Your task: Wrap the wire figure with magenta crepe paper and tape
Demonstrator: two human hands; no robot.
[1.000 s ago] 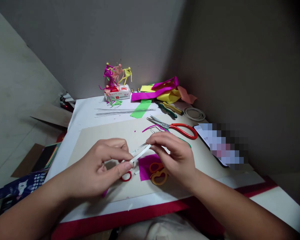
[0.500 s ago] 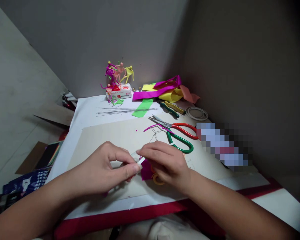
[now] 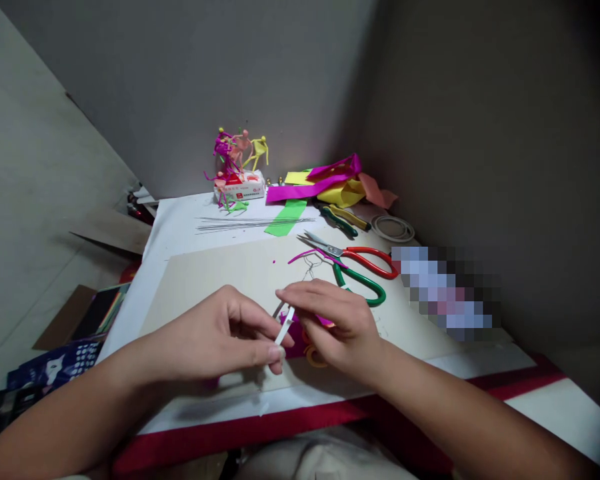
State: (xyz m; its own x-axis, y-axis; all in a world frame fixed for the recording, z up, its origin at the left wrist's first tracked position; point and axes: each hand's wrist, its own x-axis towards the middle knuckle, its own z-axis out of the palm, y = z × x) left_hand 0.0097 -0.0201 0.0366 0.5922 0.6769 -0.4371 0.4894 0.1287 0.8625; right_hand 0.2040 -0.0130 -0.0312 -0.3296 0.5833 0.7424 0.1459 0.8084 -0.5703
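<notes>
Between the fingertips of my left hand (image 3: 230,333) is a thin white strip (image 3: 285,327), tilted up to the right. My right hand (image 3: 333,320) is curled at the strip's upper end, fingers together; what its fingertips grip is partly hidden. Under the hands lie a magenta piece (image 3: 297,348) and an orange ring-shaped piece (image 3: 316,357). Scissors (image 3: 337,252) with one red and one green handle lie open just beyond my right hand, beside a thin magenta strip (image 3: 307,253) and a bent wire shape (image 3: 311,268).
Small colourful figures (image 3: 237,150) stand on and by a white-and-red box (image 3: 243,188) at the back. Near them lie thin wires (image 3: 230,225), coloured paper strips (image 3: 325,187), pliers (image 3: 340,221) and a white coil (image 3: 393,228). A blurred object (image 3: 445,293) lies at right.
The white strip now stands more steeply and shows more of its length. My left hand has shifted slightly right, and its fingers have moved along the strip. The view has shifted a little.
</notes>
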